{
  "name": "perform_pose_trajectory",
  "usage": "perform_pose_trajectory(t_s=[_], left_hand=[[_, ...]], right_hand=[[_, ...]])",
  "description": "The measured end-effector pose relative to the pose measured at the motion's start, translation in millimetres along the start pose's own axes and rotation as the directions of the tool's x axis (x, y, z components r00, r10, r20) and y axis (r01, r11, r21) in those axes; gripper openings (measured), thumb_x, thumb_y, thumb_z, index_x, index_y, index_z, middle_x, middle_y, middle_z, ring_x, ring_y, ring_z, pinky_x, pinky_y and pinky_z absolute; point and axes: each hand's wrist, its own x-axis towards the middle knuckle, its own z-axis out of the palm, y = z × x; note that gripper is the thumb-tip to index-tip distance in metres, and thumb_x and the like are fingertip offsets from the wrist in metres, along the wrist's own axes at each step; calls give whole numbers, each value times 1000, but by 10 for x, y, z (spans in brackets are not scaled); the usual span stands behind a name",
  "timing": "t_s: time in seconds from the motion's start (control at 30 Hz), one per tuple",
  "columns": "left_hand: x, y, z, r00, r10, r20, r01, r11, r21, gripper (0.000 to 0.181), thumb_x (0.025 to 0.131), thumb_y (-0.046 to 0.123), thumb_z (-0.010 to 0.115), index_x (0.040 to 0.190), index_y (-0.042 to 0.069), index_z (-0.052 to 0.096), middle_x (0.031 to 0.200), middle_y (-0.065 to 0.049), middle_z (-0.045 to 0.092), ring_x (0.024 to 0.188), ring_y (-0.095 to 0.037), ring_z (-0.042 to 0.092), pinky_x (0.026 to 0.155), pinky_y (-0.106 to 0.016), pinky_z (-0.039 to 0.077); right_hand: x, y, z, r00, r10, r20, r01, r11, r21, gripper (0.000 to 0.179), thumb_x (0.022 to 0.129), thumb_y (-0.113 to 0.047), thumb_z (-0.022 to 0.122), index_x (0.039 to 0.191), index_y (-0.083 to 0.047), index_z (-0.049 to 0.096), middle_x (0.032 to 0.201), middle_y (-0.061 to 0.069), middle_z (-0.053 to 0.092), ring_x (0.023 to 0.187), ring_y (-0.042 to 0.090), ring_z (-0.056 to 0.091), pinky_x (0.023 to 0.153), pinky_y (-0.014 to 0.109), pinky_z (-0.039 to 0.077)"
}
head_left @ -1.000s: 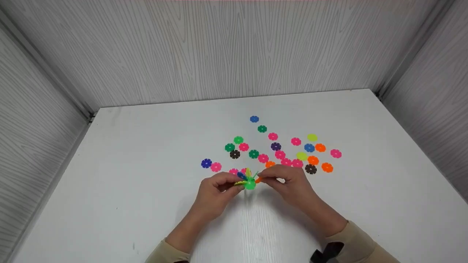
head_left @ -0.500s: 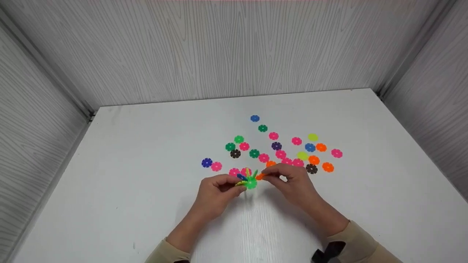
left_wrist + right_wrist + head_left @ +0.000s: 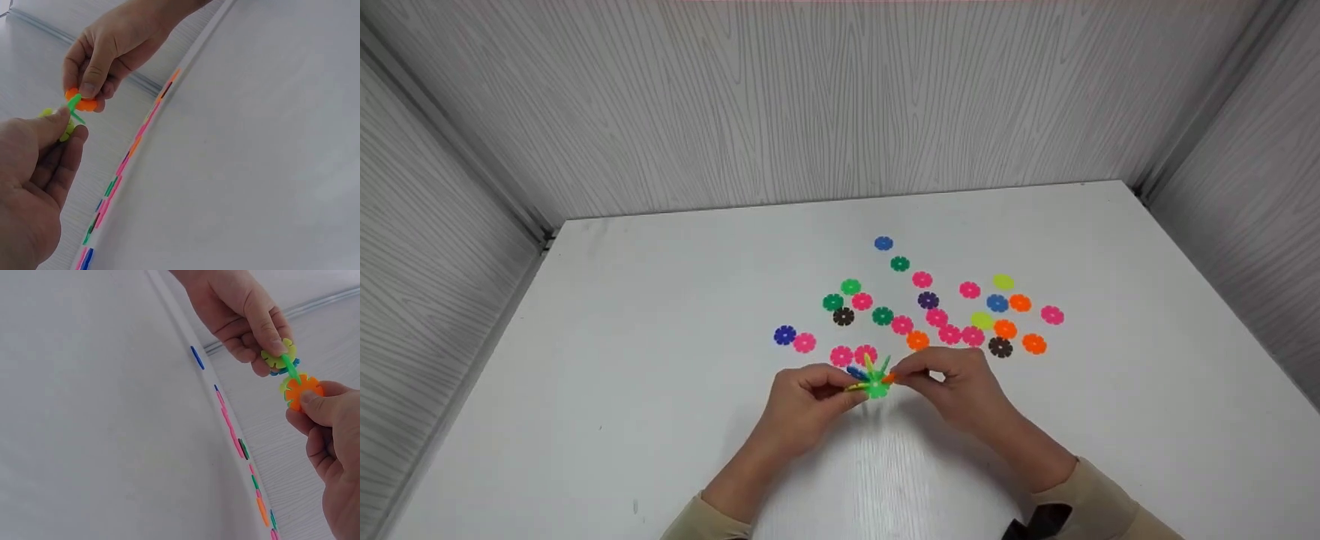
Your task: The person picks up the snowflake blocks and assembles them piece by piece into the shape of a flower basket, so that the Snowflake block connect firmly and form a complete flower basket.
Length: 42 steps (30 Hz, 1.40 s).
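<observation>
In the head view, a small cluster of slotted plastic discs is held between both hands over the table. At its middle is a bright green disc (image 3: 877, 388), with yellow and blue discs (image 3: 855, 372) fanning out from it. My left hand (image 3: 806, 409) pinches a yellow disc (image 3: 272, 361) of the cluster between thumb and fingers. An orange disc (image 3: 295, 394) is pinched by my right hand (image 3: 960, 382), its edge right at the green disc's rim. Fingers hide parts of both held discs.
Many loose discs lie flat on the white table (image 3: 660, 315) beyond the hands, among them a pink disc (image 3: 804, 343), a dark blue disc (image 3: 784, 334) and a black disc (image 3: 1000, 347). Grey wood-grain panels (image 3: 840, 105) enclose the back and sides.
Both hands and the cluster have shifted slightly toward the person. Over the last half second the orange disc has come down and closer against the green disc. The loose discs stay put.
</observation>
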Motion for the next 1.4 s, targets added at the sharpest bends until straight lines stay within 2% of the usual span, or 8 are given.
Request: perform_pose_trajectory(t_s=[0.3, 0.57, 0.77, 0.9, 1.07, 1.23, 1.3, 1.4], left_hand=[[-10, -15, 4, 1000, 3, 3, -3, 1000, 29, 15, 93, 21, 85, 106, 16, 82, 105, 1, 78, 97, -22, 74, 86, -30, 62], [24, -32, -56, 998, 48, 39, -48, 999, -16, 41, 104, 17, 71, 143, 10, 65, 109, -6, 75, 98, -25, 77, 89, -32, 62], [22, -29, -78, 995, 97, 2, -97, 992, 85, 20, 99, 20, 78, 118, 15, 80, 109, 0, 74, 99, -22, 69, 84, -30, 61], [31, -20, -119, 994, 107, -23, -103, 988, 118, 13, 98, 21, 79, 110, 16, 81, 108, 2, 73, 103, -21, 67, 83, -30, 58], [61, -29, -222, 993, 66, -93, -60, 996, 68, 12, 100, 14, 76, 111, 14, 79, 109, -1, 74, 101, -23, 69, 85, -27, 59], [85, -33, -313, 982, 27, -189, -21, 999, 34, 10, 102, 13, 73, 111, 17, 76, 107, -3, 73, 97, -25, 69, 86, -30, 62], [86, -29, -328, 977, 24, -210, -19, 999, 26, 11, 103, 13, 72, 112, 18, 76, 107, -3, 72, 95, -26, 68, 86, -30, 62], [87, -20, -333, 975, 27, -222, -23, 1000, 20, 11, 103, 14, 72, 113, 17, 76, 107, -3, 72, 95, -26, 68, 86, -30, 61]], right_hand=[[6, 45, 5, 995, 93, 28, -94, 995, 40, 17, 95, -8, 79, 109, -17, 84, 100, -15, 79, 94, 11, 75, 82, 32, 63], [25, 86, -44, 989, 144, 29, -146, 986, 80, 17, 96, -7, 78, 112, -10, 82, 103, -13, 78, 98, 14, 74, 86, 31, 63], [46, 66, -26, 991, 128, 50, -133, 986, 104, 17, 97, -10, 78, 112, -16, 82, 104, -11, 78, 98, 15, 74, 85, 31, 63], [75, 54, 4, 986, 162, 48, -166, 980, 111, 22, 97, -10, 78, 118, -16, 79, 108, -7, 78, 99, 16, 75, 85, 30, 62], [154, 126, 55, 956, 287, 59, -291, 953, 83, 30, 95, -10, 81, 124, -14, 76, 115, 2, 77, 105, 17, 73, 89, 27, 61], [287, 213, 142, 897, 427, 113, -433, 900, 43, 30, 96, -15, 81, 125, -19, 76, 117, -1, 75, 107, 18, 69, 89, 29, 61], [336, 230, 174, 877, 461, 133, -467, 884, 13, 31, 96, -17, 81, 126, -22, 76, 115, -4, 74, 106, 19, 69, 88, 31, 61], [395, 245, 214, 865, 480, 144, -479, 877, -42, 35, 94, -20, 84, 127, -27, 76, 112, -7, 72, 103, 20, 68, 86, 32, 62]])
